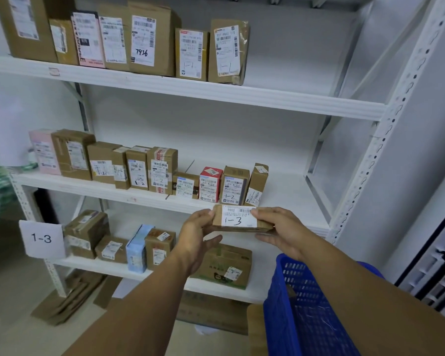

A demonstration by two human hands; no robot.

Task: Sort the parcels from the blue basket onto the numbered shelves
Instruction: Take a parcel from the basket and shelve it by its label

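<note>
A small flat cardboard parcel (238,219) with a white label handwritten "1-3" is held up in front of the shelving by both hands. My left hand (197,233) grips its left end and my right hand (278,231) grips its right end. The blue basket (303,312) stands at the lower right, partly under my right forearm. A paper sign "1-3" (41,238) hangs on the rack post beside the lowest shelf (113,271), which holds several parcels. The middle shelf (144,195) carries parcels marked "1-2"; the top shelf (216,92) carries parcels marked "1-1".
A green-printed carton (225,267) lies on the lowest shelf just below my hands. Flattened cardboard (70,299) lies on the floor under the rack. Bare shelf surface shows at the right end of each shelf. A white perforated upright (385,134) bounds the rack's right side.
</note>
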